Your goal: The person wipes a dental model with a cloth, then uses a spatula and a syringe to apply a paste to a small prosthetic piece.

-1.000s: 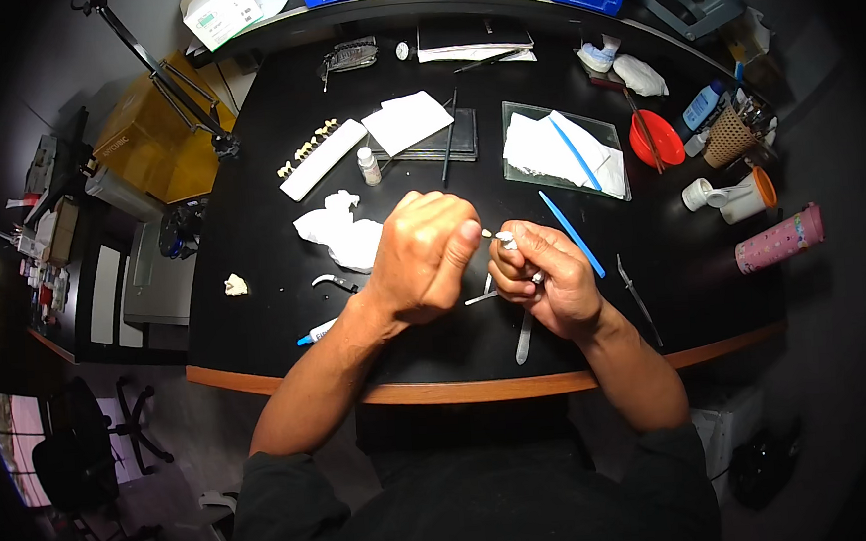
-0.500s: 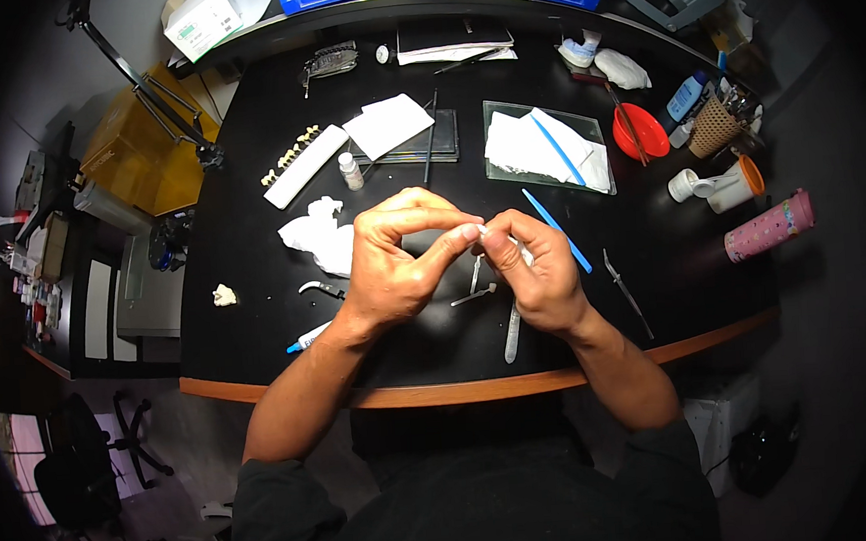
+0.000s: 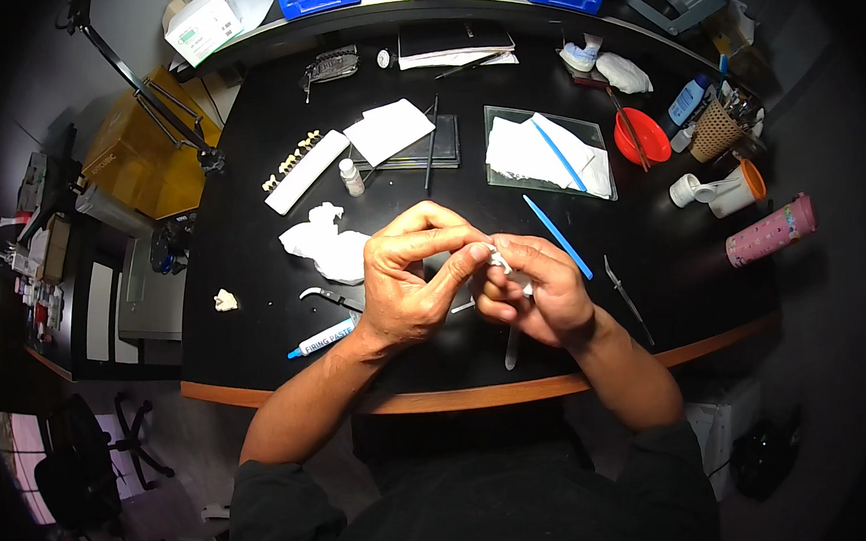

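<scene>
Over the table's middle, a small white piece [image 3: 497, 258], irregular like a dental piece, is pinched between my hands. My left hand [image 3: 416, 276] has thumb and forefinger closed at its left side. My right hand [image 3: 543, 289] grips it from the right with curled fingers, which hide part of it. Below my hands lie thin pale sticks or tools [image 3: 511, 350], mostly covered. Beside my left wrist are a white tube with a blue cap [image 3: 323, 339] and a curved-tip tool [image 3: 327, 296]. A blue pen-like tool [image 3: 558, 237] lies just beyond my right hand.
Crumpled white tissue [image 3: 327, 242], a small bottle [image 3: 351, 177] and a strip of tooth-shaped samples [image 3: 305, 169] lie left. Right are a glass plate with paper [image 3: 545, 155], a red bowl [image 3: 641, 137], a pink bottle [image 3: 770, 230] and a thin metal tool [image 3: 629, 299].
Both hands have moved slightly nearer to me. My right hand has turned, and more of the white piece shows. The tube and curved-tip tool are less covered.
</scene>
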`<control>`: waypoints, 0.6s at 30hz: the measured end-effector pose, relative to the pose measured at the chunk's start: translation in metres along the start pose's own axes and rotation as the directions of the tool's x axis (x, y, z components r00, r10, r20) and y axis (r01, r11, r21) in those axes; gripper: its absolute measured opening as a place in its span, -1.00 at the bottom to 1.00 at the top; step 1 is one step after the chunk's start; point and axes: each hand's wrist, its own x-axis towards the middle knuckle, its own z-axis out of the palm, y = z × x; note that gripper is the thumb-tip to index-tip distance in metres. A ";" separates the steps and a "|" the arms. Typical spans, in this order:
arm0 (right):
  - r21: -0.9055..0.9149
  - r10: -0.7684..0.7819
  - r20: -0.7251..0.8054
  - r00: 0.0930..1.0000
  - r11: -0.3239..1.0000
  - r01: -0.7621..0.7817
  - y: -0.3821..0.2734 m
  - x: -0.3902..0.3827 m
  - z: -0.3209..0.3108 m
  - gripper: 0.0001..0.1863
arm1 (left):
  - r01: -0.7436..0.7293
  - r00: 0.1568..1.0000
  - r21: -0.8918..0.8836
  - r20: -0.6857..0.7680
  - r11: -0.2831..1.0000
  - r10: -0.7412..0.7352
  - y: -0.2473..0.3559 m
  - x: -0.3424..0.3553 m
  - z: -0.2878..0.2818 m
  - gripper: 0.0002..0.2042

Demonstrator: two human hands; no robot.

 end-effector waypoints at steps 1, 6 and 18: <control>-0.190 -0.110 -0.119 0.987 0.978 0.086 0.002 0.000 0.004 -0.63 | -0.001 1.000 0.055 -0.021 0.998 0.002 0.000 0.000 0.000 -0.93; -0.957 -0.740 0.209 0.639 -0.021 0.288 0.005 0.009 0.017 -0.67 | 0.134 0.985 0.046 -0.120 0.990 -0.127 -0.002 -0.001 0.000 -0.93; -0.925 -0.553 0.097 0.827 0.256 0.280 -0.002 0.000 0.011 -0.86 | -0.012 0.999 0.144 -0.045 0.990 0.019 -0.006 0.000 0.002 -0.91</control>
